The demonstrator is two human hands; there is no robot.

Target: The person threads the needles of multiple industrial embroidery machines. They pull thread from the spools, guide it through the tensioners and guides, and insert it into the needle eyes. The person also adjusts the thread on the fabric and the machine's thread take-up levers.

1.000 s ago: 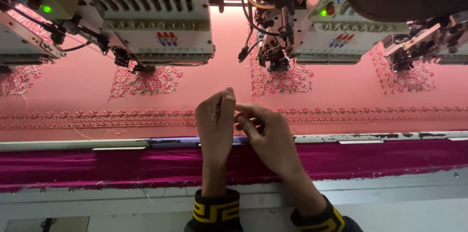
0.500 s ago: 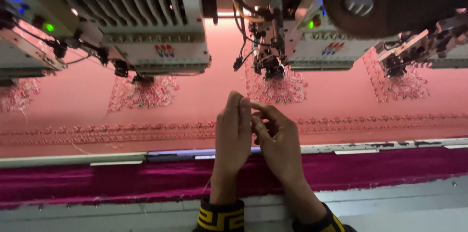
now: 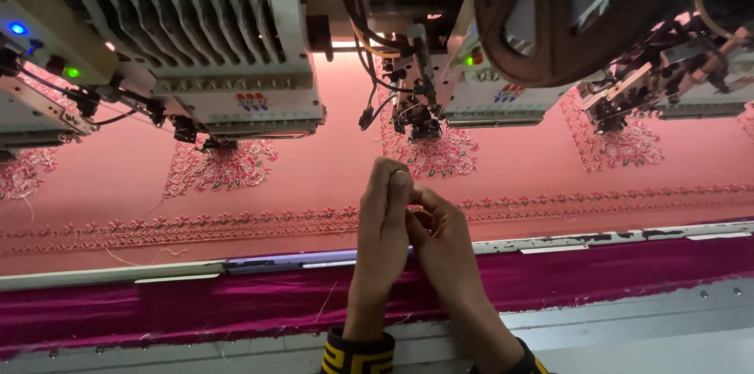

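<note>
The head camera looks down on a long embroidery machine with pink cloth (image 3: pixel 330 162) stretched flat beneath it. The person's left hand (image 3: pixel 382 221) and right hand (image 3: pixel 441 242) meet in the middle of the picture, above the near edge of the cloth, fingertips pressed close together. The left hand stands upright with its fingers closed, thumb and forefinger pinched at the top; the right hand leans in from the right with its fingers curled toward the left thumb. Whatever the two hands pinch between them is too fine to make out, so I cannot tell what either grip holds. Both wrists wear dark cuffs with a yellow pattern (image 3: pixel 357 352).

Just beyond the hands, a sewing head (image 3: pixel 420 111) with hanging cables sits over a flower motif (image 3: pixel 436 155) stitched in red and white. To the left, a second sewing head (image 3: pixel 228 67) with a ribbed front stands over another flower motif (image 3: pixel 220 168). A third flower motif (image 3: pixel 616 142) lies on the right under more machine parts. A large dark reel (image 3: pixel 565 12) fills the upper right. A stitched border band (image 3: pixel 236 225) runs across the cloth, passing behind the hands.

Nearer the person, a metal rail (image 3: pixel 196 270) crosses the picture, and below it lies a strip of magenta cloth (image 3: pixel 188 311). A blue light (image 3: pixel 17 28) and a green light (image 3: pixel 72 72) glow on the far left.
</note>
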